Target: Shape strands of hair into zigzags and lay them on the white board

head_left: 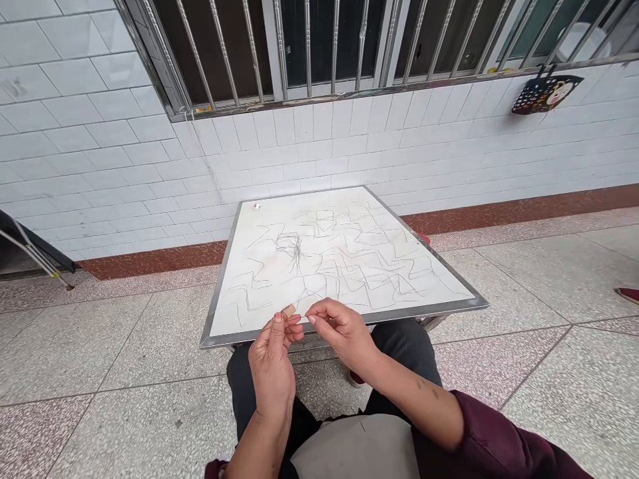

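Both hands are close together over the near edge of a white-topped table [279,320] with a metal rim. My left hand [273,362] is closed, thumb up, with fingers curled. At its fingertips shows a small tan piece [288,311]; whether it is held or wrapped around a finger I cannot tell. My right hand [344,332] pinches thumb against forefinger, facing the left fingertips. A very thin strand [305,316] seems to run between the two hands, barely visible. Beyond them, many thin dark bent strands [369,249] lie spread over the tabletop, with a denser tangle [289,245] left of centre.
A small white-and-red object [256,207] sits at the table's far left corner. Behind stands a white tiled wall [309,143] with a barred window [334,46]. A dotted bag [545,92] hangs at right. Folded metal legs [37,253] stand at left; a red shoe [628,294] shows at right.
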Available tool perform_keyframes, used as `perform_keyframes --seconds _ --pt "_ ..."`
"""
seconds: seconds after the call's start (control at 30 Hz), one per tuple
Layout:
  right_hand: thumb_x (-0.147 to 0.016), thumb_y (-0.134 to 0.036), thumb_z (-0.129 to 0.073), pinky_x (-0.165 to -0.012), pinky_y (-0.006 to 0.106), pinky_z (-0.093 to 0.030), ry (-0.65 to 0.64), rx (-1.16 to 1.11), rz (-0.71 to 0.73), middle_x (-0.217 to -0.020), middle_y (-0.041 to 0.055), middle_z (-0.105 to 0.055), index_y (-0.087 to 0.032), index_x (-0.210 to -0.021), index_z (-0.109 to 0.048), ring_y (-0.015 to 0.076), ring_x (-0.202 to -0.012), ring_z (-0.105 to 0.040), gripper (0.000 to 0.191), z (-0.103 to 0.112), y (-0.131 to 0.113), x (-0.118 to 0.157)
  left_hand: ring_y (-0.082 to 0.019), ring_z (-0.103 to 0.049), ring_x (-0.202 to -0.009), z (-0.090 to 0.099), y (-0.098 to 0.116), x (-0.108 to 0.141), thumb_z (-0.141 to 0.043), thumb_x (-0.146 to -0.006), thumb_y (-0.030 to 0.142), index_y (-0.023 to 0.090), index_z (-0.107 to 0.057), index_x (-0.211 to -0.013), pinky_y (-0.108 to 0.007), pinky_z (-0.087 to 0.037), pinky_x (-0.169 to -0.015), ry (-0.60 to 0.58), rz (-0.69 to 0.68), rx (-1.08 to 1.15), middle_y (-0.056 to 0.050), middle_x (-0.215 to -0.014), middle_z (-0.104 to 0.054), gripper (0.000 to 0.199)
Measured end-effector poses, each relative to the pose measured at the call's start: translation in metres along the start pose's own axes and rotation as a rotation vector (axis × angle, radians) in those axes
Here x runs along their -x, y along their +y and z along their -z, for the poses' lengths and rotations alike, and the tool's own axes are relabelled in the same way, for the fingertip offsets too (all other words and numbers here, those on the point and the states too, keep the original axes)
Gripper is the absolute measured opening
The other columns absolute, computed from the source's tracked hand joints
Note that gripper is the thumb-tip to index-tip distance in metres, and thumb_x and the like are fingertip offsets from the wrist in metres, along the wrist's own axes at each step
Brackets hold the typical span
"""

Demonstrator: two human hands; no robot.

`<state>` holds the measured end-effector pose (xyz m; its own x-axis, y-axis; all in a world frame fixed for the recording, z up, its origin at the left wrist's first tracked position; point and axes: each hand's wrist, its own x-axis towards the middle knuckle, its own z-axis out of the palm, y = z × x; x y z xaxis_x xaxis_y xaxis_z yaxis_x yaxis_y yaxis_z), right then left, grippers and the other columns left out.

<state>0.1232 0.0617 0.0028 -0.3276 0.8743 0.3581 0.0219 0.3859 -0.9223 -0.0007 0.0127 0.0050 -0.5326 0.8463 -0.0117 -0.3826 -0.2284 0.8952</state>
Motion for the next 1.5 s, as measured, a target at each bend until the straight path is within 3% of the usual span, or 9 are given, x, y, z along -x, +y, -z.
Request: perform_keyframes --seconds 0.1,0.43,0.53,0.63,0.77,1.03,1.17,1.33,1.5 --pt "-0.089 -0.026 -0.057 -0.063 0.025 -0.042 0.000 0.036 0.023 -0.078 -0.0004 -0.063 -0.023 -0.088 -0.065 0.0133 -0.070 -0.055 0.009 0.000 0.000 0.001 -0.014 -0.065 -0.070 0.001 0.003 -0.001 -0.072 -0.080 0.045 0.015 -0.077 -0.090 -0.026 -0.054 -0.064 0.033 0.008 0.010 -0.008 -0.086 -0.075 0.032" --pt "-0.087 -0.037 -0.059 -0.051 0.023 -0.034 0.058 -0.034 -0.155 -0.073 -0.0010 -0.055 -0.022 -0.087 -0.064 0.0119 -0.061 -0.048 0.016 0.011 -0.002 -0.004 -0.014 -0.064 -0.073 0.011 0.010 -0.007 -0.071 -0.079 0.051 0.015 -0.077 -0.095 -0.024 -0.054 -0.062 0.089 -0.011 0.070 -0.011 -0.094 -0.073 0.040" --pt "-0.087 -0.039 -0.059 -0.050 0.023 -0.034 0.062 -0.043 -0.172 -0.073 -0.0008 -0.055 -0.022 -0.088 -0.064 0.0121 -0.061 -0.047 0.017 0.012 -0.003 -0.003 -0.016 -0.065 -0.079 0.014 0.007 -0.004 -0.066 -0.082 0.056 0.016 -0.076 -0.103 -0.026 -0.054 -0.068 0.029 -0.048 0.092 -0.011 -0.097 -0.073 0.047" --pt "-0.087 -0.040 -0.060 -0.052 0.024 -0.036 0.042 -0.048 -0.162 -0.071 -0.0007 -0.055 -0.022 -0.086 -0.064 0.0130 -0.062 -0.048 0.018 0.011 -0.004 -0.003 -0.016 -0.066 -0.083 0.014 0.002 -0.001 -0.073 -0.080 0.045 0.019 -0.074 -0.111 -0.027 -0.054 -0.076 -0.054 -0.063 0.066 -0.009 -0.100 -0.074 0.041" --pt "-0.087 -0.040 -0.061 -0.059 0.026 -0.039 0.009 -0.052 -0.117 -0.071 -0.0009 -0.056 -0.022 -0.085 -0.064 0.0134 -0.066 -0.049 0.018 0.009 -0.001 -0.003 -0.013 -0.066 -0.080 0.013 -0.001 0.001 -0.079 -0.076 0.035 0.019 -0.077 -0.101 -0.025 -0.053 -0.076 0.029 -0.069 0.033 -0.007 -0.094 -0.075 0.029" --pt "-0.087 -0.047 -0.062 -0.047 0.021 -0.031 -0.151 -0.418 -0.318 -0.075 -0.0043 -0.054 -0.022 -0.098 -0.061 0.0063 -0.050 -0.039 0.027 0.008 0.005 -0.004 -0.012 -0.066 -0.076 0.014 0.004 -0.001 -0.081 -0.074 0.035 0.019 -0.077 -0.099 -0.025 -0.053 -0.075 0.092 -0.076 0.038 -0.006 -0.091 -0.076 0.030" --pt "-0.082 -0.046 -0.067 -0.045 0.020 -0.029 -0.122 -0.487 -0.336 -0.072 -0.0051 -0.053 -0.020 -0.092 -0.060 0.0056 -0.049 -0.038 0.029 0.006 0.003 -0.005 -0.013 -0.065 -0.081 0.013 0.003 0.001 -0.080 -0.074 0.033 0.021 -0.074 -0.110 -0.026 -0.052 -0.078 0.007 -0.047 0.025 -0.005 -0.097 -0.074 0.038" --pt "-0.078 -0.044 -0.071 -0.045 0.019 -0.031 -0.119 -0.474 -0.339 -0.068 -0.0072 -0.052 -0.021 -0.092 -0.056 0.0061 -0.050 -0.041 0.031 0.003 -0.003 -0.002 -0.015 -0.066 -0.087 0.010 -0.005 0.006 -0.082 -0.072 0.031 0.021 -0.071 -0.116 -0.025 -0.049 -0.077 -0.165 0.102 -0.023 -0.006 -0.097 -0.074 0.046" --pt "-0.068 -0.039 -0.080 -0.043 0.018 -0.031 -0.070 -0.472 -0.390 -0.060 -0.0102 -0.052 -0.023 -0.089 -0.048 0.0075 -0.049 -0.043 0.042 -0.001 -0.001 0.000 -0.014 -0.066 -0.083 0.005 -0.011 0.008 -0.084 -0.069 0.030 0.020 -0.075 -0.105 -0.025 -0.049 -0.075 -0.117 0.115 0.034 -0.005 -0.091 -0.075 0.038"
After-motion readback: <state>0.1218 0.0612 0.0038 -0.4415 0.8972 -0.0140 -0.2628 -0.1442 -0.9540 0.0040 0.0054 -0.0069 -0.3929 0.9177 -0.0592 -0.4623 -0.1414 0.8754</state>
